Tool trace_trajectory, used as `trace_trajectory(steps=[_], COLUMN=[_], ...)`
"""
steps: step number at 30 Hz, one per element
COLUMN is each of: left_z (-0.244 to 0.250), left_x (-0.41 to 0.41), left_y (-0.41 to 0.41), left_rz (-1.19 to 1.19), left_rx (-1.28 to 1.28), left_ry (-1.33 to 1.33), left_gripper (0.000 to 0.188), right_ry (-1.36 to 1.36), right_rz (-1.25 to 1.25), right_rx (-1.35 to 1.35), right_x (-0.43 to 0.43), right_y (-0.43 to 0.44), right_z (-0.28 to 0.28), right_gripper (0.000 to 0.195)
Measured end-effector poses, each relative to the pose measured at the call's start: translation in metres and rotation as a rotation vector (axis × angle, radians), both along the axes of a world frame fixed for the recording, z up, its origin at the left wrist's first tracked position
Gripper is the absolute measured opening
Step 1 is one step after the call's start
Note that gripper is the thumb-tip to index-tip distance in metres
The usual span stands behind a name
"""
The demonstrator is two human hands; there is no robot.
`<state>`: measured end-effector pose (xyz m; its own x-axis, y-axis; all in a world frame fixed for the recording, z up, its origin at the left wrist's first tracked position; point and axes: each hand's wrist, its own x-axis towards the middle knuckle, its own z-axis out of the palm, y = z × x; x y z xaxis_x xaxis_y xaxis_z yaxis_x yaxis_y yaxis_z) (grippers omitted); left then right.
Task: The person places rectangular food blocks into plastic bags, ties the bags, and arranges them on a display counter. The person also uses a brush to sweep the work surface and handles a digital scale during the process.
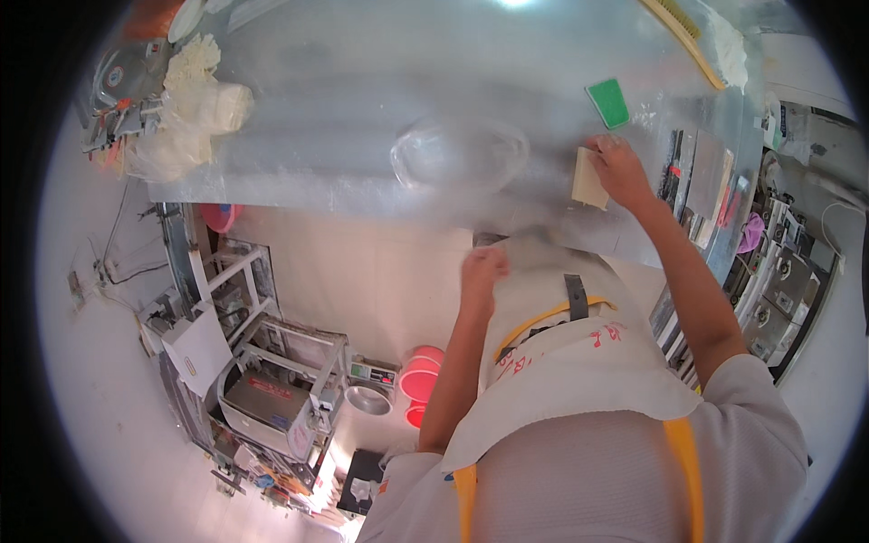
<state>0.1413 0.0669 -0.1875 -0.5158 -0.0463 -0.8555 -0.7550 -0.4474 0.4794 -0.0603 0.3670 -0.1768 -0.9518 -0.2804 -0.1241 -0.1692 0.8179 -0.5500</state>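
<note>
My right hand grips the upper edge of a flat cream-coloured piece, which looks like a dough scraper, over the metal worktable. Just beyond that hand lies a green flat scraper or pad with a pale rim. My left hand is in front of my apron, below the table's near edge, blurred, with its fingers curled. Whether anything is in it cannot be made out. A round clear plastic thing, perhaps a bowl or film, sits on the table between the hands, blurred.
Dough in plastic wrapping lies at the table's left end. A wooden-handled brush rests beside white flour at the far right. Several flat tools lie right of my right hand. Pink basins stand on the floor.
</note>
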Motion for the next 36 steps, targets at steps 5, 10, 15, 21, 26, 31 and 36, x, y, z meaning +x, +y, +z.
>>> trace_trajectory(steps=[5, 10, 15, 21, 26, 31, 36], left_z=[-0.02, -0.049, -0.049, 0.053, 0.06, 0.105, 0.153], left_x=[0.018, 0.015, 0.04, 0.026, -0.006, -0.073, -0.073], left_y=[0.083, 0.132, 0.136, 0.087, 0.041, 0.044, 0.077], left_rz=[-0.001, 0.16, 0.378, 0.359, -0.057, -0.602, -0.595], left_rx=[0.263, 0.34, 0.229, 0.209, -0.383, -1.265, -1.021], left_ry=[-0.022, 0.137, 0.157, 0.175, 0.281, 0.316, 0.223], left_gripper=[0.035, 0.044, 0.051, 0.046, 0.022, 0.034, 0.038], right_ry=[-0.033, -0.189, -0.343, -0.639, -0.712, -0.619, -0.565], right_rz=[0.053, -0.008, -0.034, -0.097, -0.235, -0.258, -0.291], right_rx=[0.007, -0.136, -0.186, -0.479, -0.566, -0.668, -0.782], right_x=[0.012, 0.063, 0.126, 0.124, 0.12, 0.105, 0.109], right_y=[0.019, 0.001, -0.035, 0.007, 0.053, 0.07, 0.073], right_z=[-0.009, -0.016, -0.008, 0.034, 0.042, 0.041, 0.05], right_gripper=[0.022, 0.026, 0.026, 0.026, 0.025, 0.025, 0.029])
